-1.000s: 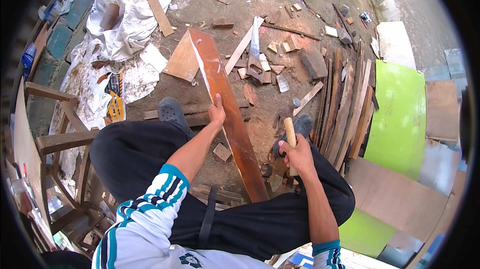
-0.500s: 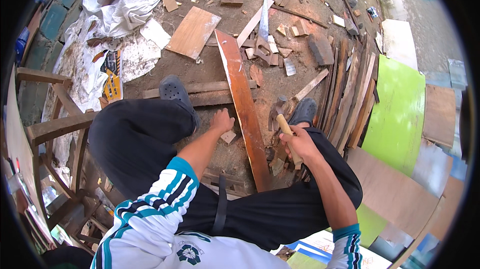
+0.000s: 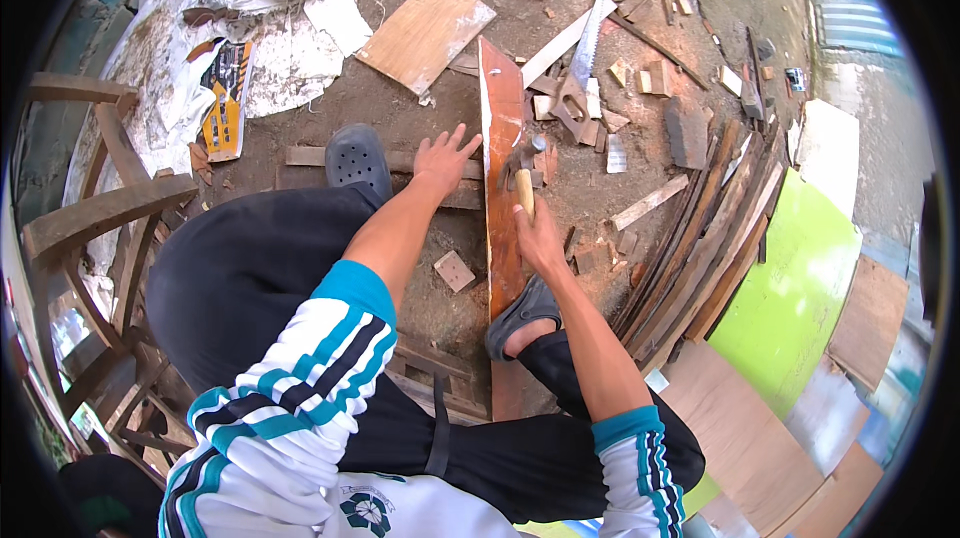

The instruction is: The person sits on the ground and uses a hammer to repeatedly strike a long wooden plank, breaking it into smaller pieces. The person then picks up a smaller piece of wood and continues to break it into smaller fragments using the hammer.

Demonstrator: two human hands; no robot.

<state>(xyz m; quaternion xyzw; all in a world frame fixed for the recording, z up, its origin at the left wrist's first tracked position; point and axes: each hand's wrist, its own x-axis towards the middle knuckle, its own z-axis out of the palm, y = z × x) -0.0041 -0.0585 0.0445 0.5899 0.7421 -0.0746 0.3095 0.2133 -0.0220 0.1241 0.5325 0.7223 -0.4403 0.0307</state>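
Observation:
A long reddish-brown wooden board (image 3: 503, 88) runs away from me, laid over two timber strips (image 3: 305, 156). My right hand (image 3: 540, 236) is closed round the pale wooden handle of a claw hammer (image 3: 525, 188), whose metal head is over the board. My left hand (image 3: 442, 168) has its fingers spread, with the tips close to the board's left edge; whether they touch it I cannot tell. My right foot, in a grey clog (image 3: 522, 316), is on the near part of the board. A small wood block (image 3: 454, 271) lies left of the board.
A handsaw (image 3: 580, 88) lies beyond the board among offcuts and a grey block (image 3: 686, 134). Long wood strips (image 3: 700, 238) and a green panel (image 3: 800, 288) are at right. A wooden chair frame (image 3: 110, 208) stands at left, near a white sheet (image 3: 285, 88). A plywood piece (image 3: 425, 33) lies ahead.
My right hand has brought the hammer left over the board. My left hand has moved forward and its fingers have spread. My right foot has come back onto the board, which now points straighter ahead.

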